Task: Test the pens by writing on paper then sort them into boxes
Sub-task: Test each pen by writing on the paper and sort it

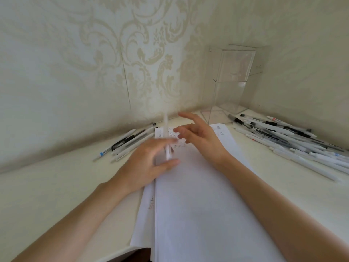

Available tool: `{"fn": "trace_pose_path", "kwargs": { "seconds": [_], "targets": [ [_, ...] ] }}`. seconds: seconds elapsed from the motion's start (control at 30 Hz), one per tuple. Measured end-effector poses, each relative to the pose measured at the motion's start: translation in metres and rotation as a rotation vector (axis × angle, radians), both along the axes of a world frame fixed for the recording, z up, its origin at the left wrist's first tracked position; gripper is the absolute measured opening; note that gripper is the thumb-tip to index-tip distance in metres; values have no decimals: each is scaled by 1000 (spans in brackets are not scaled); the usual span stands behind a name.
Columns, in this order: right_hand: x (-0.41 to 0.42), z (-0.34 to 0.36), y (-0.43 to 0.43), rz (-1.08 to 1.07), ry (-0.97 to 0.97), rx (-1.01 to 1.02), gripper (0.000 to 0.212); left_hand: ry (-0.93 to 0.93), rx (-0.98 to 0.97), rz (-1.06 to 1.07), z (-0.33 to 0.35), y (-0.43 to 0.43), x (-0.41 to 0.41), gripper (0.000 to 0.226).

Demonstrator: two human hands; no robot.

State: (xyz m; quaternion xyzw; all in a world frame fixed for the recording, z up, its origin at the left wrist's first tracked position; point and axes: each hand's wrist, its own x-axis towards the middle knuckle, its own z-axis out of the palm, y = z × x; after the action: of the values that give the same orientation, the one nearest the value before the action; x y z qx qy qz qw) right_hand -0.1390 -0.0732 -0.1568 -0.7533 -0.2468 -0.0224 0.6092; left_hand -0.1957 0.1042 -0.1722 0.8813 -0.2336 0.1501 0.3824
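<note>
White sheets of paper (198,195) lie in the middle of the table, with small written marks near their far end. My left hand (147,163) holds a white pen (166,137) that stands nearly upright and is blurred by motion. My right hand (200,137) hovers just right of the pen with its fingers spread and loosely bent, holding nothing. A small group of pens (126,142) lies at the left near the wall. A large pile of pens (287,140) lies at the right.
A tall clear plastic box (226,87) stands in the far corner, with a second clear box (253,61) behind it. Patterned walls close off the table at the back and on the right. The table's front edge (117,252) runs just below the paper.
</note>
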Motion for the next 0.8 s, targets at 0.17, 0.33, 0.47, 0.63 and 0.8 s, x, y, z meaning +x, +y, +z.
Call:
{"fn": "trace_pose_path", "kwargs": {
  "seconds": [0.17,0.33,0.47,0.63,0.8],
  "targets": [
    [7,-5,-7,-110,32,-37,24,-228,86,564,-5,37,16,43],
    [4,-8,-3,-132,14,-184,25,-248,262,652,-5,30,15,37],
    [4,-1,-20,-239,-132,-389,22,-246,272,141,-4,1,2,38],
    [7,7,-85,-645,-223,-782,28,63,519,-264,-15,-19,-6,64],
    [5,1,-145,-902,-94,-1143,27,71,511,-266,-15,-21,-5,62]
  ]
}}
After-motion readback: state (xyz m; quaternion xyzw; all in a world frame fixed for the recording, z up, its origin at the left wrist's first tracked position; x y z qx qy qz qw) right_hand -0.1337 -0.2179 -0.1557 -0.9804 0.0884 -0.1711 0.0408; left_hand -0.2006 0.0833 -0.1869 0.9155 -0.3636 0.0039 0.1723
